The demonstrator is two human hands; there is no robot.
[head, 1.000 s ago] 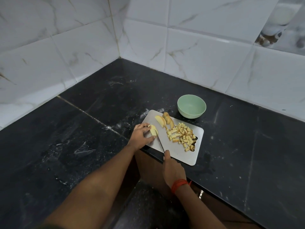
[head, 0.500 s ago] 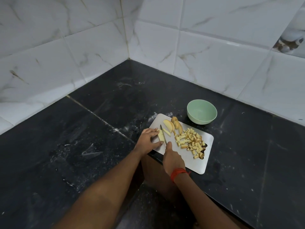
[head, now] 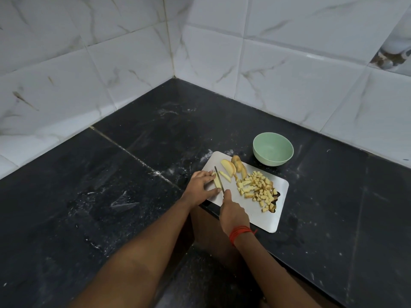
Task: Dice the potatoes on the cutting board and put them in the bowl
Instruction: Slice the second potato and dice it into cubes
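Observation:
A grey cutting board (head: 255,213) lies at the counter's front edge. On it are potato wedges (head: 233,166), a cut strip (head: 225,176) and a pile of diced potato (head: 259,188). My left hand (head: 201,185) holds a potato slice (head: 216,182) down at the board's left end. My right hand (head: 233,213) grips a knife (head: 219,178) whose blade lies along the slice's right side. The green bowl (head: 273,152) stands empty just beyond the board.
The black stone counter (head: 111,196) fills a corner between white marble-tiled walls (head: 289,74). Its front edge runs just below the board, with a gap under my arms. A red thread circles my right wrist.
The knife has moved to a new cut on the slice under my left hand; one strip lies separated beside the blade. The camera view has shifted so the board sits more to the right.

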